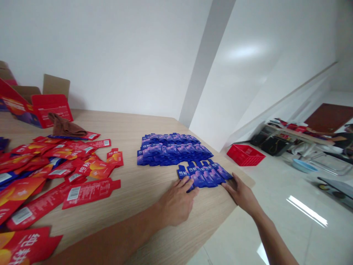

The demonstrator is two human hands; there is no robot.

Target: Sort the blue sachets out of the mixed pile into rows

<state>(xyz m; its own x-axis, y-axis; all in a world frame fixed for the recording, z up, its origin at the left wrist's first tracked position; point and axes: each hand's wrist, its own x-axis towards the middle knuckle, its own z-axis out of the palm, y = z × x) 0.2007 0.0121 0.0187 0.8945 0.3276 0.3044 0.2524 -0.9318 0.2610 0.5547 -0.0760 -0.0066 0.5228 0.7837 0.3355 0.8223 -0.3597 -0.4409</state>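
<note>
A short row of overlapping blue pouches [204, 177] with white print lies on the wooden table near its right edge. My left hand [178, 202] lies over the leftmost pouch of this row, fingertips stretched out on its lower part. At the row's other end is my right hand [242, 195], thumb and fingers apart, touching the side of the last pouch. Just behind, several overlapping rows of the same pouches form a larger blue stack [171, 149].
Loose red pouches [93, 167], a few blue ones among them, spread over the table's left side. A brown cloth [66, 127] and an opened red box [52, 108] are behind. A red crate [245, 154] and a light blue basin [305, 165] stand on the floor; a person's arm shows far right.
</note>
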